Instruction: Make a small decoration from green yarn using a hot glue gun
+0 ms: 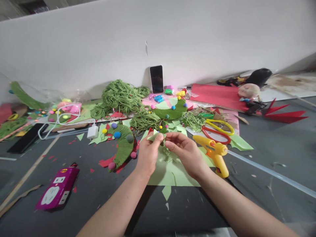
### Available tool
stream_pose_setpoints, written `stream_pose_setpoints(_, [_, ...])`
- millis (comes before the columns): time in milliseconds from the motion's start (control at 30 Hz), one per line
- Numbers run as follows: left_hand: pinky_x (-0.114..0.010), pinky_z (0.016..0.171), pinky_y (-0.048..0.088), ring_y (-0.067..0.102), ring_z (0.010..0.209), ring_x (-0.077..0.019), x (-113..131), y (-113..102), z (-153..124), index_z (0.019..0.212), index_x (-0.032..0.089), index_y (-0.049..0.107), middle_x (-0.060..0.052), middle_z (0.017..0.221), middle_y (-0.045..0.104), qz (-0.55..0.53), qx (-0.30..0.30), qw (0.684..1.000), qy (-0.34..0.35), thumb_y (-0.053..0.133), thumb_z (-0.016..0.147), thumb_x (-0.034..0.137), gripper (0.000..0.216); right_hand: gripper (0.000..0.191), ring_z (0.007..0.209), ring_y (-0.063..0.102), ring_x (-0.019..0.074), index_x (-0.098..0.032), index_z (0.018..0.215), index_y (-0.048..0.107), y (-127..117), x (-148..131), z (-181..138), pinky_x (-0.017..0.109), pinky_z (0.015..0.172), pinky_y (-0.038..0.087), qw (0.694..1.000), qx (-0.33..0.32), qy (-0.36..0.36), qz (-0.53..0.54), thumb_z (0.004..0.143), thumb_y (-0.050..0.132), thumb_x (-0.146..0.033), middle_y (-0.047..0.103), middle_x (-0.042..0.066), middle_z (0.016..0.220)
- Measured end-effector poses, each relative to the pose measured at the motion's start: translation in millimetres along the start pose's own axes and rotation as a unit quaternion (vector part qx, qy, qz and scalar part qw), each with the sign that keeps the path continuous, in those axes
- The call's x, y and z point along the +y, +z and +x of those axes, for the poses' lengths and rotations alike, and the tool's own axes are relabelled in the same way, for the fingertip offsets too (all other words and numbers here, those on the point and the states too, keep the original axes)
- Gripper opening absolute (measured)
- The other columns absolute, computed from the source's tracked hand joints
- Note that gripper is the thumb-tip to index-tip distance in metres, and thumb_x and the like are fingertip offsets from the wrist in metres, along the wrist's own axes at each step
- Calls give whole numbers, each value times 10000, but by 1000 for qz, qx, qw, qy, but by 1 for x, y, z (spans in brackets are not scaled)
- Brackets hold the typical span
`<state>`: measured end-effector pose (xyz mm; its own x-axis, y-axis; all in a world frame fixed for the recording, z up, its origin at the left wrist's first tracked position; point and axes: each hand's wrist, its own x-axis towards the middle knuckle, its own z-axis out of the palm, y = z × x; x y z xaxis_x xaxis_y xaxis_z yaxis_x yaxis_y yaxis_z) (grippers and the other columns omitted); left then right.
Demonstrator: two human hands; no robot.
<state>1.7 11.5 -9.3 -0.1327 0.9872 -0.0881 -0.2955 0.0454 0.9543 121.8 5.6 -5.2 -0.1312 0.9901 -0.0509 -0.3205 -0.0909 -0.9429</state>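
Over a light green paper sheet (160,177), my left hand (148,156) pinches a small folded piece of light green paper (153,135) between thumb and fingers. Close beside it, my right hand (187,153) has its fingertips together at a strand of green yarn (166,150), which dangles between the hands. The fingertips partly hide how yarn and paper meet. To the left lies a curved green yarn-wrapped shape (122,149) dotted with coloured pompoms. A yellow hot glue gun (214,149) with a long clear glue stick (266,176) rests to the right of my right hand.
Behind the hands are a heap of green yarn (120,98), a propped phone (156,79), a second pompom-covered green shape (171,112) and scissors (218,128). A purple power adapter (58,189) and a white charger (92,131) lie left. Red folded paper (283,115) sits right.
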Motion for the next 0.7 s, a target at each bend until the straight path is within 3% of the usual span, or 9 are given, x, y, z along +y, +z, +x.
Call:
stream_pose_setpoints(367, [-268,669,452,580,693,-132,3,6,-5,810,159,691,-13,742,645,-85,-18,994,-67,740,704,326,204,285,770,636,136,-195,943,652,-3,-5,2,266,700,521,997,13,-26,-66,702,733,-323,684,36,882])
stream_pose_setpoints(567, [-262,626,448,571,641,-123,5,8,-7,749,159,675,-3,700,633,-95,-18,993,-66,736,705,310,169,323,703,632,139,-191,1001,654,-3,-6,0,274,651,515,997,1,-21,-75,716,711,-332,670,17,752])
stream_pose_setpoints(700, [-242,613,419,536,633,-108,5,8,-8,704,153,634,12,670,587,-79,-3,995,-57,730,711,322,194,275,711,633,148,-181,929,651,-2,-6,-1,284,655,514,995,12,-21,-99,708,708,-335,676,29,767])
